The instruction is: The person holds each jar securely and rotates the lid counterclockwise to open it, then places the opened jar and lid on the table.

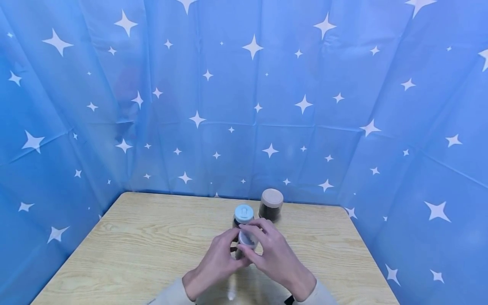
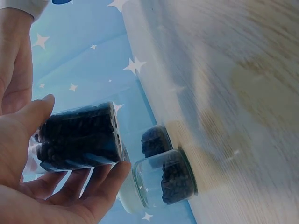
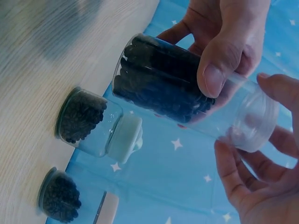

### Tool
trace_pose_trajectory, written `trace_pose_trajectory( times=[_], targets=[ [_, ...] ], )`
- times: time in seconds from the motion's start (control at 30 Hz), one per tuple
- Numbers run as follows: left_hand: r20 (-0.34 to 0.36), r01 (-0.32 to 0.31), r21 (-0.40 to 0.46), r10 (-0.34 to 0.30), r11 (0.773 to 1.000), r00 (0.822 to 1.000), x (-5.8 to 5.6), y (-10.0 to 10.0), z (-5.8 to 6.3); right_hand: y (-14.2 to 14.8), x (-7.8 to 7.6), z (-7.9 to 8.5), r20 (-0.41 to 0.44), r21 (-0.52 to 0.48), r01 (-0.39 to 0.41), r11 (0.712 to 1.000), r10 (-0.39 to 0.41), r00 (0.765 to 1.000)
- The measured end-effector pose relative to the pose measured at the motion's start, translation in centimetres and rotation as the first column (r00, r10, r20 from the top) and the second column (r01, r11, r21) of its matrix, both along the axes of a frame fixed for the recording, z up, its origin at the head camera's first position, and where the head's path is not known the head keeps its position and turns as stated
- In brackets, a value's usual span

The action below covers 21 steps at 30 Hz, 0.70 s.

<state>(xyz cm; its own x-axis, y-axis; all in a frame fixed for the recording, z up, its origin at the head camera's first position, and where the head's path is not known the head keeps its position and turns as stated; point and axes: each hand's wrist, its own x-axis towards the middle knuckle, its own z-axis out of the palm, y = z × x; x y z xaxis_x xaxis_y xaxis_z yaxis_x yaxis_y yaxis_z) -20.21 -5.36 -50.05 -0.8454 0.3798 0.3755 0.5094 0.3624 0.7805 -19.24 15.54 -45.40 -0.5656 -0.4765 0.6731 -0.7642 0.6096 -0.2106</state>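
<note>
My left hand (image 1: 219,258) grips a clear jar (image 2: 79,137) partly filled with dark bean-like pieces, its thumb and fingers wrapped around the body. At the jar's top, my right hand (image 1: 276,254) pinches the clear lid (image 3: 257,123) between thumb and fingers. The jar is held above the table, its bottom visible in both wrist views. Whether the lid is loose cannot be told. Just beyond the hands stands a jar with a light blue lid (image 1: 244,213), also holding dark pieces. In the head view, my fingers hide much of the held jar.
Behind and to the right stands a jar with a pale pink lid (image 1: 271,205), dark pieces inside. The wood-grain table (image 1: 152,233) ends at a blue curtain (image 1: 228,93) with white stars, which hangs behind and along both sides.
</note>
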Motion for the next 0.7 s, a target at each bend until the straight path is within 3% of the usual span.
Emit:
trace_pose_trajectory(
  times=[0.33,0.7],
  targets=[
    [0.020,0.007,0.039,-0.008,0.999,1.000,0.00,-0.07,-0.06,0.17,0.30,0.20,0.003,-0.061,-0.006,0.998,0.007,1.000],
    [0.032,0.065,0.046,-0.067,0.997,0.997,-0.14,-0.33,0.06,0.40,0.30,0.09,0.005,-0.075,-0.027,0.997,0.027,1.000]
  ],
)
